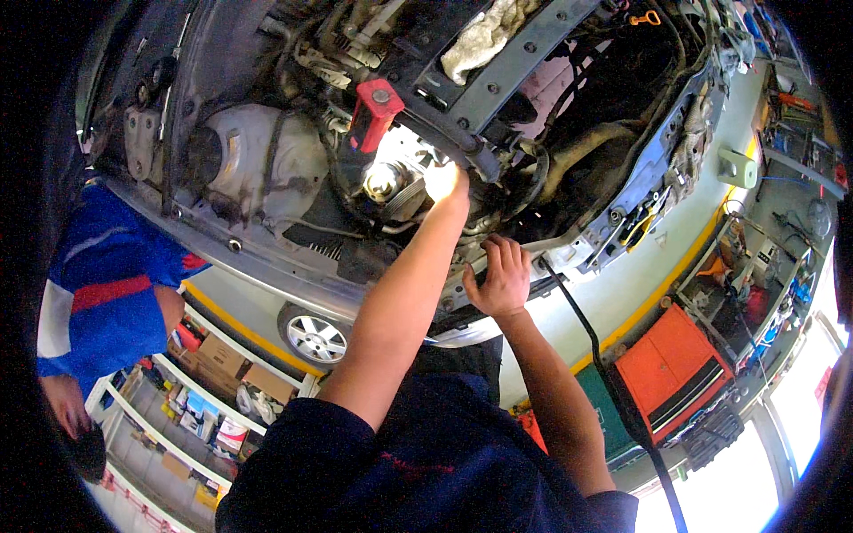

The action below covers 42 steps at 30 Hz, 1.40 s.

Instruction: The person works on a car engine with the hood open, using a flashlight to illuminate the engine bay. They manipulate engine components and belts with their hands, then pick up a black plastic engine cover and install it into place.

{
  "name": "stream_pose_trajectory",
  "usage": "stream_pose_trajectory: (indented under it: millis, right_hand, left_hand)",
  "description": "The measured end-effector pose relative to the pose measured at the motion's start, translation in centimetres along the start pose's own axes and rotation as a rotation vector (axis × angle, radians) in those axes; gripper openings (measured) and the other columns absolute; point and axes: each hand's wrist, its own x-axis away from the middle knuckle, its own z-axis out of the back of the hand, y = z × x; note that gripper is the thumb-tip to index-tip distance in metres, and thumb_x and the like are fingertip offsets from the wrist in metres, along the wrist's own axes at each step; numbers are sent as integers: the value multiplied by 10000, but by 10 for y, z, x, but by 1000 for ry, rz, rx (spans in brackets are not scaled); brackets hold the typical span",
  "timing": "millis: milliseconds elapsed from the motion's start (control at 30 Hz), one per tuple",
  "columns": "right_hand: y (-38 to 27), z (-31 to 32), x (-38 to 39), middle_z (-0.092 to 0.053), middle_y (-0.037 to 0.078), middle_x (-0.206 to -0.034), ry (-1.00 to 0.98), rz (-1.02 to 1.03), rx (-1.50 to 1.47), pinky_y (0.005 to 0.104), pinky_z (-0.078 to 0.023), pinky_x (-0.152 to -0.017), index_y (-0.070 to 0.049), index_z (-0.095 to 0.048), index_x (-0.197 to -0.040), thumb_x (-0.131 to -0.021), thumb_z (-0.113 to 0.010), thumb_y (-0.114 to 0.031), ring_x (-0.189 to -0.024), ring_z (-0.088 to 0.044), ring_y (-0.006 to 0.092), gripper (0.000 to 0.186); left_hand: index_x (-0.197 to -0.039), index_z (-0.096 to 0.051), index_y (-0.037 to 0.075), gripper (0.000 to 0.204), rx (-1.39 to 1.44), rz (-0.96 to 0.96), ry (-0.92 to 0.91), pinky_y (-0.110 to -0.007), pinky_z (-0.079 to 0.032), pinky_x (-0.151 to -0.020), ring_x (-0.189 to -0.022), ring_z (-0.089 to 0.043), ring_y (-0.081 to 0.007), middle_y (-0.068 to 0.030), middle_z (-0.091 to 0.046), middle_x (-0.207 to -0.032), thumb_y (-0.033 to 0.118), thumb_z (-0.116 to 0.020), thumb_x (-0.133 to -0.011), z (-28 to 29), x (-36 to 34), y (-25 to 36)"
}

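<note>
My left hand point(447, 184) reaches down into a car's engine bay, beside a brightly lit round pulley point(382, 182) and a ribbed belt point(406, 202). Glare washes that hand out, and its fingertips are hidden among the parts, so I cannot see whether it holds anything. A red work lamp point(378, 105) stands just beyond the pulley and throws white light on this spot. Nearer to me, my right hand point(504, 280) rests on the bay's front edge point(569, 256), its thumb and fingers apart and nothing in its grasp.
Another person in a blue work shirt point(107, 284) is at the left beside the fender. A black prop rod point(604, 364) slants down at the right. Beyond are an orange-red tool cabinet point(673, 373), a cluttered bench point(755, 253) and white shelves point(209, 404). A dirty cloth point(487, 40) lies on the engine.
</note>
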Motion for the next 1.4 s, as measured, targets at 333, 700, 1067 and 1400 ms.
stream_pose_trajectory:
  millis: [333,700,1067,1400]
  right_hand:
    - [-3,3,-4,-620,154,-1170,38,15,-8,478,-416,-937,-22,-598,-1127,-794,-730,-314,-1091,-576,352,462]
    - [1,-3,-2,-612,165,-1205,-14,7,-10,530,-406,-970,-25,-588,-1187,-830,-704,-398,-1114,-559,364,530]
    - [1,-3,-1,-609,172,-1196,-13,18,-15,540,-414,-962,-16,-587,-1181,-821,-709,-400,-1114,-560,367,540]
    - [0,-1,-3,-607,175,-1189,-37,0,-18,538,-410,-955,-28,-587,-1175,-828,-703,-416,-1120,-558,369,533]
  left_hand:
    - [-886,-755,8,341,-854,-309,-7,-397,-572,-807,-861,-741,-304,-176,-741,-868,334,-657,-907,-1,22,14]
    - [-836,-684,7,272,-567,-269,175,-413,-566,-733,-758,-714,-361,-187,-721,-801,272,-732,-798,-8,30,10]
    - [-921,-670,-29,205,-393,-245,163,-442,-555,-782,-814,-706,-410,-241,-717,-850,144,-667,-813,-12,30,3]
    - [-988,-664,-42,194,-293,-251,176,-438,-551,-778,-822,-708,-412,-247,-721,-865,67,-626,-831,-11,47,16]
